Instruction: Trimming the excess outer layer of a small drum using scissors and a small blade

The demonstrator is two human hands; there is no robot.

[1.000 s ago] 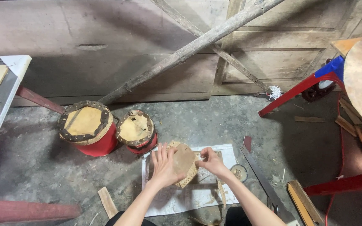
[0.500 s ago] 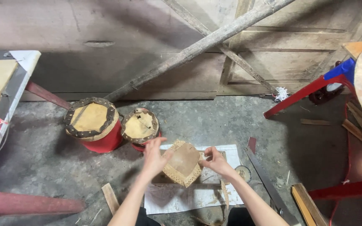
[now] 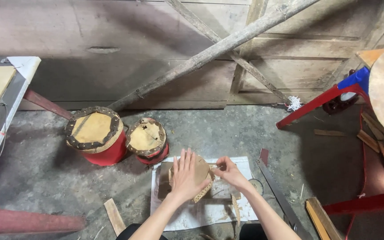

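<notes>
Pressing flat on the hide disc (image 3: 199,174), the open left hand (image 3: 186,175) could let it slip if the right hand (image 3: 230,171), pinching its edge, tugs hard.

No packages, labels, signs or screens anywhere here, near or far, left or right: nothing to call.

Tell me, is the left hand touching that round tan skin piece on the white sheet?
Touching. The head view shows the left hand spread flat, palm down, on the round tan skin piece, fingers covering most of it.
</notes>
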